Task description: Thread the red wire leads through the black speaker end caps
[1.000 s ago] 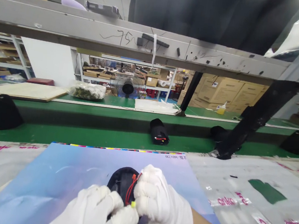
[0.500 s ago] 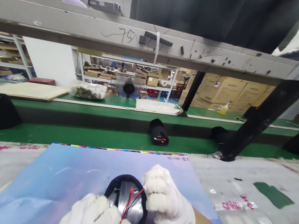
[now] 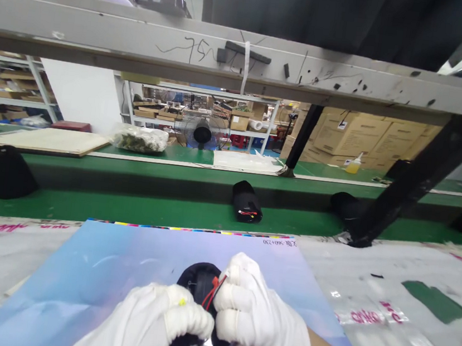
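Two-hand grip, narrow, over blue print sheet (image 3: 75, 272): gloved L hand (image 3: 145, 320) & R hand (image 3: 259, 317) closed on black oval housing (image 3: 199, 274). Looks light, stiff shell; take by rim, not thin red wires (image 3: 211, 294) w/ yellow tip (image 3: 182, 302), prob. fragile.

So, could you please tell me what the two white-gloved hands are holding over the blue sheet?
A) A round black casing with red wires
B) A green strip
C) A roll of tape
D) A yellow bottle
A: the black casing sits between the left hand and right hand, with red wires showing.
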`<state>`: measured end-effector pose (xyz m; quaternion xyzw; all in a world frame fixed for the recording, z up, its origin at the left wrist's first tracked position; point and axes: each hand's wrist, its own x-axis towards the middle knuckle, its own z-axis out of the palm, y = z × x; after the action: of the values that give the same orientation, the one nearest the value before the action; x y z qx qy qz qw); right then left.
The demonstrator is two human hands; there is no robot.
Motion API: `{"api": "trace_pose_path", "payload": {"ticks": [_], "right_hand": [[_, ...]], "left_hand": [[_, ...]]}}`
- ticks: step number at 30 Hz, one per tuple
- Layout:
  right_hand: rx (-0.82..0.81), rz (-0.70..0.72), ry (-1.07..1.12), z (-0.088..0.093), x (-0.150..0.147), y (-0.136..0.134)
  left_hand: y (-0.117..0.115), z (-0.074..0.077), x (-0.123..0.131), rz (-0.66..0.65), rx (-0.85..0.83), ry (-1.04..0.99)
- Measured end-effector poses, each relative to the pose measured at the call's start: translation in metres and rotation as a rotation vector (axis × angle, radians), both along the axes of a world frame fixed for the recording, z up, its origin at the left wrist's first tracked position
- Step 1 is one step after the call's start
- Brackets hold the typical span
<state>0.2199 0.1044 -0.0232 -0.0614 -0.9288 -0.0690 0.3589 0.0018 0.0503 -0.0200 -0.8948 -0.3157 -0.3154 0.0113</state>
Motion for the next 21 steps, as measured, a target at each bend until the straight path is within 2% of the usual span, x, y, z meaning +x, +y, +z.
{"api": "trace_pose_path", "payload": {"ticks": [3,5,9,12,14,17,19,21], "right_hand": [[0.055,-0.002,-0.029,0.009,-0.004,-0.006],[0.106,-0.005,-0.037,0.015,-0.006,-0.008],[0.206,-0.084,-0.085,0.025,0.0,-0.011],[0.195,-0.143,-0.035,0.029,0.015,-0.017],[0.106,-0.138,0.065,0.028,0.026,-0.023],[-0.155,-0.162,0.275,0.016,0.04,-0.031],[-0.377,-0.249,0.346,0.0,0.045,-0.035],[-0.664,-0.318,0.306,-0.018,0.044,-0.039]], "left_hand": [[-0.001,0.001,-0.007,-0.089,-0.057,-0.065],[-0.004,0.006,-0.013,-0.109,-0.062,-0.084],[-0.011,0.018,-0.032,-0.071,-0.027,-0.087],[-0.014,0.011,-0.052,0.031,0.054,-0.196],[-0.015,0.001,-0.065,0.11,0.076,-0.317],[-0.013,-0.007,-0.078,0.207,0.044,-0.391],[-0.012,0.002,-0.081,0.271,0.021,-0.423],[-0.011,0.021,-0.078,0.35,-0.015,-0.54]]}}
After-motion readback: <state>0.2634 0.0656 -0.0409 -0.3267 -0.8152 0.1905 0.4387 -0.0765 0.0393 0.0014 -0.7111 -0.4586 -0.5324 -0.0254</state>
